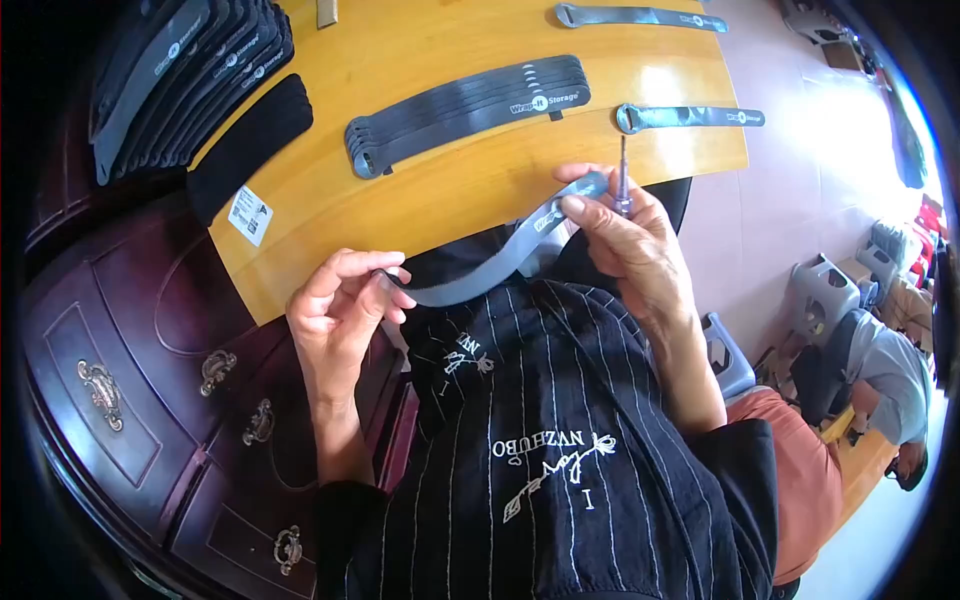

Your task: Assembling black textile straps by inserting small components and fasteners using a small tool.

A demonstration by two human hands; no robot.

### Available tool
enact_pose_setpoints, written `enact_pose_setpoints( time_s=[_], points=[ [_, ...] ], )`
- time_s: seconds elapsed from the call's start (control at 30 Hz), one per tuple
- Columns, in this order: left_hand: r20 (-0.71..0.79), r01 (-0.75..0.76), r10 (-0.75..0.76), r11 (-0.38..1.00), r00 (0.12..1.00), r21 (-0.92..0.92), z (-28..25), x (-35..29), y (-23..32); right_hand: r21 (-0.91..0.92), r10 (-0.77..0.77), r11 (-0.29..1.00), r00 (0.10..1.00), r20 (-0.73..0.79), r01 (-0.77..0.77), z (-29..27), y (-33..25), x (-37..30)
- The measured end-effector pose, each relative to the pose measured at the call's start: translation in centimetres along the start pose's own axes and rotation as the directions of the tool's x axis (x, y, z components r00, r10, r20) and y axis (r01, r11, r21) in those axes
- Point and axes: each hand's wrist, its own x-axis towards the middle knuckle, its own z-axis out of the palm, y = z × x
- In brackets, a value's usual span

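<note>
A long grey storage strap (485, 278) with white print sags between my two hands, just off the near edge of the table. My left hand (340, 310) is closed in a pinch on its left end. The other end is held between the thumb and fingers of my right hand (640, 245). That same hand also holds a slim screwdriver-like tool (624, 190), its thin metal shaft pointing away from me and its handle mostly hidden. Beyond my hands lies a fanned stack of several grey straps (470, 110). A single strap (690, 117) rests near the right table edge.
Another strap (645, 16) lies farther back on the yellow table (400, 215). At left are a large strap pile (195, 90), a black strip stack (260, 135) and a white label (250, 215). Dark drawers (110, 400) stand left; stools (825, 295) and a person (890, 370) are right.
</note>
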Motion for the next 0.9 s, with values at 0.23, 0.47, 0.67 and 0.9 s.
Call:
enact_pose_setpoints(
  time_s=[0.23,0.47,0.67,0.9],
  points=[
    [0.033,0.203,-0.201,0.975,0.979,-0.093,-0.9,0.7,-0.9,-0.278,-0.231,0.936,0.972,-0.031,0.214,-1.2,-1.9,-0.1],
    [0.026,0.287,-0.292,0.915,0.956,-0.283,-0.6,1.7,-1.5,-0.447,-0.281,0.871,0.953,-0.111,0.204,-1.6,-1.9,0.9],
    [0.051,0.345,-0.348,0.880,0.936,-0.325,-0.7,2.9,-1.8,-0.508,-0.318,0.832,0.941,-0.112,0.220,-1.9,-2.4,1.6],
    [0.194,0.391,-0.350,0.886,0.916,-0.249,-2.2,3.4,-1.0,-0.589,-0.269,0.801,0.943,-0.195,0.107,-1.9,-2.4,2.5]
  ],
)
